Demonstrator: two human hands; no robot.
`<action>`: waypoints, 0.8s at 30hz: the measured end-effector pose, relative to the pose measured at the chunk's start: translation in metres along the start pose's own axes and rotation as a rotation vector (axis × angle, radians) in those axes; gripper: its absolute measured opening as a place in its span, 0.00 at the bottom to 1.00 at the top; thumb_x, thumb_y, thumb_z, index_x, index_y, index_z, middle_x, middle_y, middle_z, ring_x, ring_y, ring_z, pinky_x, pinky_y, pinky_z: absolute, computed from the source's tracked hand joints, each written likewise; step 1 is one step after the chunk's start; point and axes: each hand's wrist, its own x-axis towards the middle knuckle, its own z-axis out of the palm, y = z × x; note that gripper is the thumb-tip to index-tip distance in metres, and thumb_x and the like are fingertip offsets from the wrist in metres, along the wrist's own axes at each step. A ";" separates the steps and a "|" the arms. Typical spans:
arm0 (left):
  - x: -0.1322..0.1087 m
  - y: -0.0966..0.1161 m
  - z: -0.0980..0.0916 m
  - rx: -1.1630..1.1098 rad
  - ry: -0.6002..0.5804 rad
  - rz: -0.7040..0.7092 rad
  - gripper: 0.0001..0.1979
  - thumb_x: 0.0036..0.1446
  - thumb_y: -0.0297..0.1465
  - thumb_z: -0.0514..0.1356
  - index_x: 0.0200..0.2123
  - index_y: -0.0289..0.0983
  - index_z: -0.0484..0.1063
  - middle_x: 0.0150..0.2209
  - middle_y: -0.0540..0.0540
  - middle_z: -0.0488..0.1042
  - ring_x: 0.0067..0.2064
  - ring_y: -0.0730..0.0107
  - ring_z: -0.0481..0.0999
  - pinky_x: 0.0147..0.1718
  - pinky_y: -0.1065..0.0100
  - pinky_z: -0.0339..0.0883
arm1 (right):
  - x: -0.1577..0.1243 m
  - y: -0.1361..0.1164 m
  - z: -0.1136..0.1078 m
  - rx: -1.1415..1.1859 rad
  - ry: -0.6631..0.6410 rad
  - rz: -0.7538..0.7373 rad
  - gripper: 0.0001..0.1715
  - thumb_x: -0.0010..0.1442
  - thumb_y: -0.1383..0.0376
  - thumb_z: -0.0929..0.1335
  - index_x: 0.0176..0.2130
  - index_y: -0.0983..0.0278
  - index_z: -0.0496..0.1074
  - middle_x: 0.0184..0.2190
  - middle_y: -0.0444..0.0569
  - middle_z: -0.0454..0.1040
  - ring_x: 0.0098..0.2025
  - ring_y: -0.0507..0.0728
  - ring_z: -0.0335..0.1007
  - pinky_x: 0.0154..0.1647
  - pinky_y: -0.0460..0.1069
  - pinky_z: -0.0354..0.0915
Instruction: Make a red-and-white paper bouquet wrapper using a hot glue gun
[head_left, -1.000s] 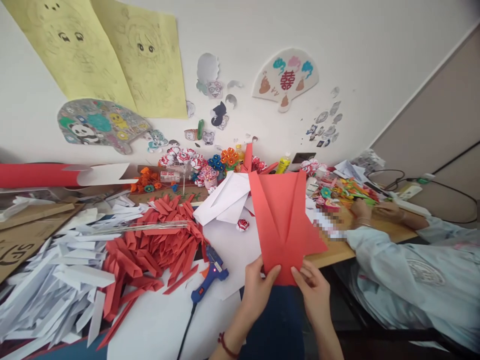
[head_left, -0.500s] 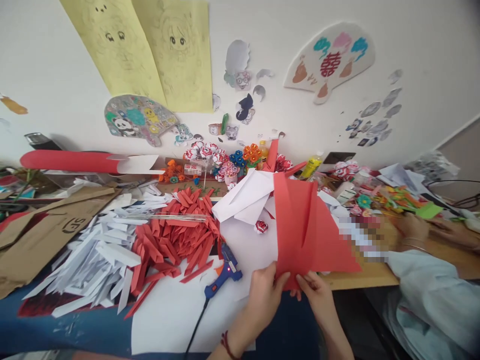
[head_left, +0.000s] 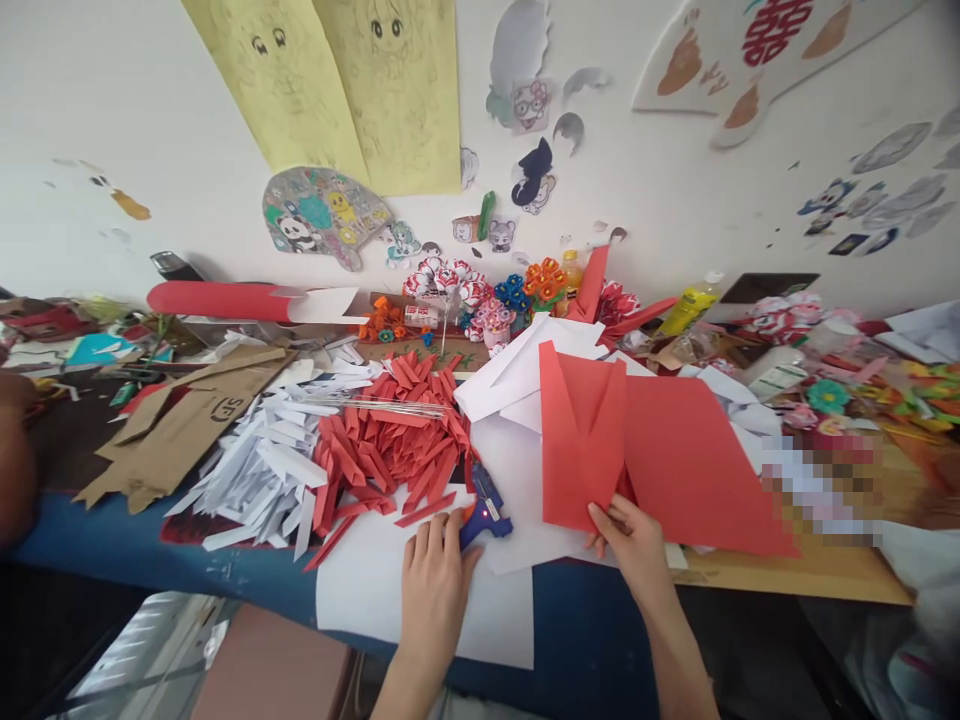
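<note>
My right hand (head_left: 634, 535) pinches the lower right edge of a folded red paper (head_left: 579, 450) between thumb and fingers, holding it raised. A larger flat red sheet (head_left: 697, 460) lies behind and right of it. My left hand (head_left: 435, 580) is curled over the handle of a blue hot glue gun (head_left: 487, 505), whose small light glows. Its handle is mostly hidden under my fingers. A white sheet (head_left: 495, 625) lies under the gun and hand. Left of them are piles of folded red paper pieces (head_left: 390, 430) and white paper pieces (head_left: 262, 465).
Thin wires (head_left: 367, 405) lie across the paper piles. Flattened brown cardboard (head_left: 184, 425) is at left. Paper flowers (head_left: 446, 280) and a yellow bottle (head_left: 691, 302) stand by the wall. Another person's arm (head_left: 15, 455) shows at the left edge, a pale sleeve (head_left: 919, 565) at right.
My left hand has let go of the red paper and moved left onto the glue gun. My right hand still holds the paper. The view has shifted.
</note>
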 end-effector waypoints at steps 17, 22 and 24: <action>-0.032 -0.019 0.002 -0.437 -0.056 0.067 0.35 0.67 0.19 0.49 0.74 0.43 0.46 0.49 0.38 0.70 0.47 0.58 0.71 0.45 0.58 0.72 | 0.005 -0.037 0.030 -0.634 0.275 -0.468 0.22 0.68 0.51 0.65 0.45 0.62 0.80 0.32 0.52 0.77 0.28 0.56 0.65 0.34 0.51 0.63; -0.037 -0.028 0.001 -0.527 -0.042 0.129 0.33 0.67 0.21 0.50 0.73 0.41 0.49 0.50 0.37 0.70 0.48 0.57 0.71 0.46 0.57 0.72 | 0.055 -0.074 0.054 -0.438 -0.373 -0.348 0.20 0.65 0.50 0.68 0.41 0.60 0.82 0.34 0.49 0.79 0.28 0.54 0.63 0.31 0.50 0.62; -0.039 -0.029 0.000 -0.544 -0.037 0.125 0.33 0.67 0.21 0.50 0.73 0.41 0.50 0.50 0.37 0.71 0.48 0.57 0.72 0.46 0.57 0.72 | 0.073 -0.079 0.063 -0.428 -0.513 -0.310 0.21 0.63 0.49 0.69 0.38 0.62 0.82 0.32 0.49 0.79 0.28 0.53 0.62 0.30 0.49 0.60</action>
